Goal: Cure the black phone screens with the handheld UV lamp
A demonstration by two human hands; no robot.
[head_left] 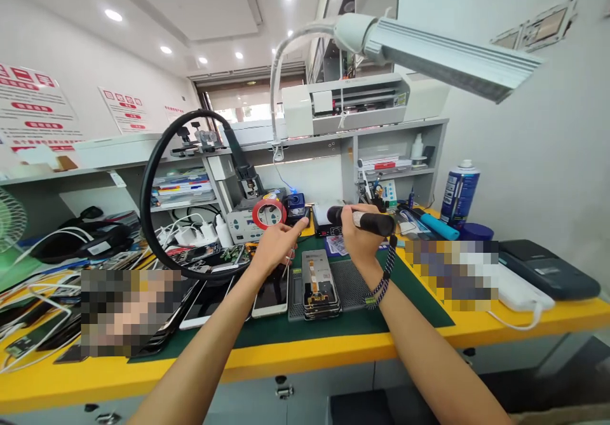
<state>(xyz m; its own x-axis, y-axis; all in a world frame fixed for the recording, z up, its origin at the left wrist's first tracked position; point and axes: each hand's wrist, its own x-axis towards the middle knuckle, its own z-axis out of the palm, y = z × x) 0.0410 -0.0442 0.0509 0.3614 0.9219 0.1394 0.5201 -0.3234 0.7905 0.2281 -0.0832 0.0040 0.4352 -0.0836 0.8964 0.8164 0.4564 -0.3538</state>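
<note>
My right hand [361,237] is wrapped round a black flashlight [376,223] with a braided wrist strap [385,279] hanging from it. The flashlight lies roughly level over the back of the green mat [419,298]. My left hand [281,244] reaches forward beside the red tape roll [269,213], fingers stretched out near a small dark object; whether they touch it is unclear. Between my forearms, a stack of phone screens [320,285] rests on a grey perforated tray [352,285]. A white phone [271,295] lies left of it, under my left wrist.
A black cable loop [147,202] arches at the left, before a grey repair station [243,225]. A lamp [448,50] hangs overhead. Phones and cables crowd the left. A blue spray can [459,193] and black device [548,269] stand right on the yellow table [333,355].
</note>
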